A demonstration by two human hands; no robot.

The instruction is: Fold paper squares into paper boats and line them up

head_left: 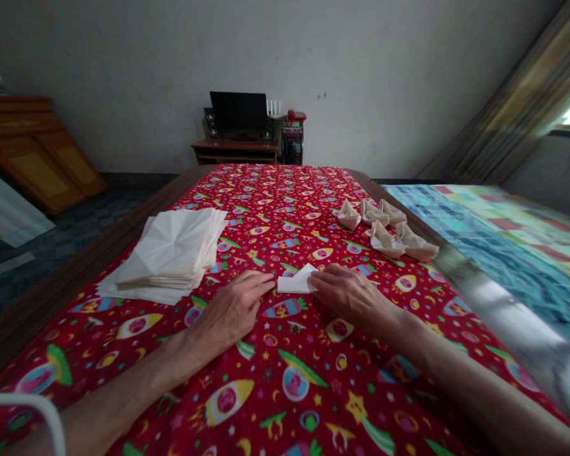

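Note:
A small piece of folded white paper [294,283] lies on the red patterned cloth in front of me, a flat strip with a pointed flap rising at its right. My right hand [344,291] is closed over its right end, hiding that part. At the other end, my left hand [237,304] rests on the cloth with fingers stretched towards the paper's left edge; its fingertips are beside that edge, and its thumb is tucked lower. To the left sits a stack of creased white paper sheets [171,247]. Several folded paper boats [384,237] stand at the right.
The red cloth [285,361] covers a long table with dark wooden edges. A white curved tube [33,400] crosses the lower left corner. Beyond the table are a monitor [239,111] on a desk and a wooden cabinet [33,152]. A bed [517,253] is on the right.

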